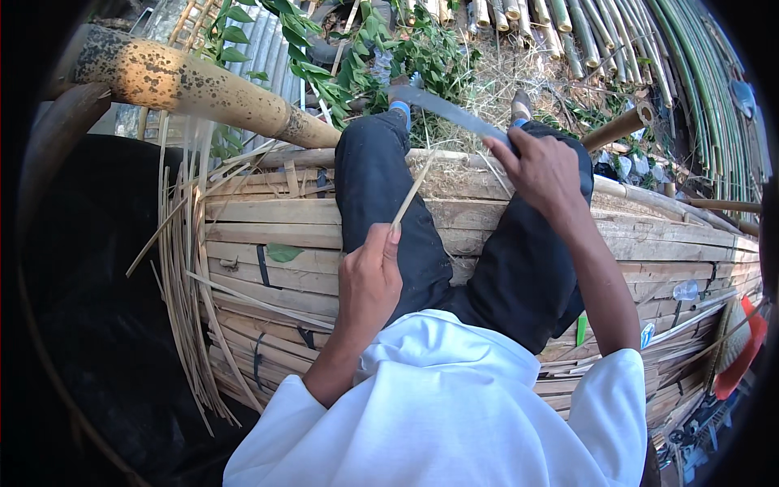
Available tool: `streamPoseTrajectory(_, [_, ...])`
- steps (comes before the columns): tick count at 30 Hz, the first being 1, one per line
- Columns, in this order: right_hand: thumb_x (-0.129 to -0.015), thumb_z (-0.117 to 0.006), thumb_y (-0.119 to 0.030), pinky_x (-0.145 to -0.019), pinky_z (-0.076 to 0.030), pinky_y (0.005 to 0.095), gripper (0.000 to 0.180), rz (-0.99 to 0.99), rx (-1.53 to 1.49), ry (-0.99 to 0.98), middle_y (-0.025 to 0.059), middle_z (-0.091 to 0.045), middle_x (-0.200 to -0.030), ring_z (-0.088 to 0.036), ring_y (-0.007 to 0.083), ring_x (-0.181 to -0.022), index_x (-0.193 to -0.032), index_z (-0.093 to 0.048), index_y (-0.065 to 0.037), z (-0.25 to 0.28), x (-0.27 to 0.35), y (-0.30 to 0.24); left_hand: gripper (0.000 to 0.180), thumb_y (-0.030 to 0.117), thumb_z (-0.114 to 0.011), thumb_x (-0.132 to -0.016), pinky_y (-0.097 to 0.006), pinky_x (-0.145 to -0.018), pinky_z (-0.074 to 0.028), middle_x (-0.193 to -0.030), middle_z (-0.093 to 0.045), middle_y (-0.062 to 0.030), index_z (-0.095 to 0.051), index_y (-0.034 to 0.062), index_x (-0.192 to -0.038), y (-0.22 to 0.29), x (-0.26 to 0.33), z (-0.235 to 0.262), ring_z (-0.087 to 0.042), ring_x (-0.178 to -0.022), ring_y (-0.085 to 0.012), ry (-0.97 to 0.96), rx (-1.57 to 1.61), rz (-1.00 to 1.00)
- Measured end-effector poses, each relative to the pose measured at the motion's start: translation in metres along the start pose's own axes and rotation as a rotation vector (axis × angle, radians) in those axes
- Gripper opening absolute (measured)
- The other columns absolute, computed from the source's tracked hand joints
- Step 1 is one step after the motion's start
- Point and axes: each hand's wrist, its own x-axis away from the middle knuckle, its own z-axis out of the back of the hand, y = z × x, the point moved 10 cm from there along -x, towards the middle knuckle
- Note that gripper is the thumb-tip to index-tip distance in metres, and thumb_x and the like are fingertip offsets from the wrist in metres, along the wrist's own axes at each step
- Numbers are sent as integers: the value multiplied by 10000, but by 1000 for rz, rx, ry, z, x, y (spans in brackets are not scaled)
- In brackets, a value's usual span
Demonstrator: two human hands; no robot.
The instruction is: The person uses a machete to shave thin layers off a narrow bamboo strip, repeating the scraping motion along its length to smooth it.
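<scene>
My left hand (370,274) is closed over my left thigh, pinching a thin bamboo strip (412,191) that points up and away from me. My right hand (542,174), above my right knee, grips the dark handle of a long-bladed knife (454,112). Its grey blade reaches leftward past my knees, apart from the strip. A bundle of split bamboo strips (185,300) hangs over the left end of the slatted bamboo bench (276,235) I sit on.
A thick bamboo pole (187,81) crosses at the upper left. Cut bamboo poles (592,36) lie at the far right, beyond leafy branches (430,65). On the bench are a green leaf (284,252), a clear plastic cup (686,290) and a red-brimmed hat (742,345).
</scene>
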Motion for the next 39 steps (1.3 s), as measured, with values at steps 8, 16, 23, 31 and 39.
streamPoseTrajectory(8, [-921, -453, -525, -574, -441, 467, 542, -125, -230, -60, 159, -560, -559, -589, 374, -603, -707, -592, -47, 19, 8, 18, 336, 302, -399, -1007, -308, -474, -315, -550, -384, -58, -493, 26, -839, -27, -2, -20, -406, -496, -187, -110, 320, 161])
streamPoseTrajectory(16, [-798, -529, -666, -417, -437, 409, 593, 288, -248, -49, 107, -517, -447, -576, 303, -435, -696, -595, -86, 17, 43, -90, 300, 312, -407, -1008, -195, -476, -269, -644, -378, 57, -544, 50, -961, -24, 4, -43, -323, -540, -25, -260, 684, 223])
streamPoseTrajectory(23, [-798, -522, -671, -400, -425, 390, 594, 366, -168, 16, 96, -510, -438, -570, 286, -423, -688, -589, -92, 12, 43, -81, 311, 311, -404, -1009, -205, -482, -275, -656, -370, 53, -519, 36, -919, -10, 6, -30, -329, -553, -28, -195, 515, 148])
streamPoseTrajectory(31, [-931, -428, -534, -546, -431, 417, 572, -261, -544, 22, 142, -555, -554, -586, 347, -590, -715, -582, -27, 8, 9, 59, 325, 342, -411, -1002, -186, -435, -204, -623, -308, 73, -460, 74, -826, -17, 21, -44, -262, -508, -5, -295, 736, 234])
streamPoseTrajectory(39, [-834, -535, -600, -466, -452, 425, 556, 223, -300, -76, 116, -521, -476, -581, 330, -485, -684, -585, -68, 19, 42, -59, 307, 331, -401, -1006, -187, -416, -193, -612, -314, 70, -458, 80, -839, -17, 15, -68, -255, -490, -6, -506, 1016, 453])
